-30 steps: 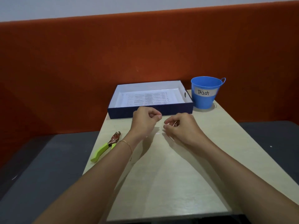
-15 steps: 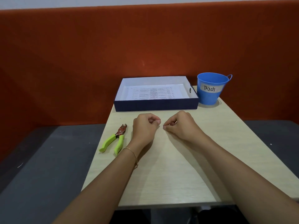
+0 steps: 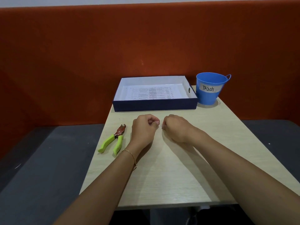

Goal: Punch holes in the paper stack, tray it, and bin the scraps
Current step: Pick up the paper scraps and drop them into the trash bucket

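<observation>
Both our hands, left hand (image 3: 143, 127) and right hand (image 3: 176, 127), had fingers curled together on the desk (image 3: 227, 135); scraps unseen. Paper stack (image 3: 152, 93) lay in the tray (image 3: 154, 105). Tiny scraps could slip before the trash bucket (image 3: 209, 88).

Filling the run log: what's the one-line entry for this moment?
paper: in tray | punch: on table | left hand, right hand: closed, scraps unseen | bucket: untouched

Single head view, looking forward and down over table (image 3: 178, 176), near hands
</observation>
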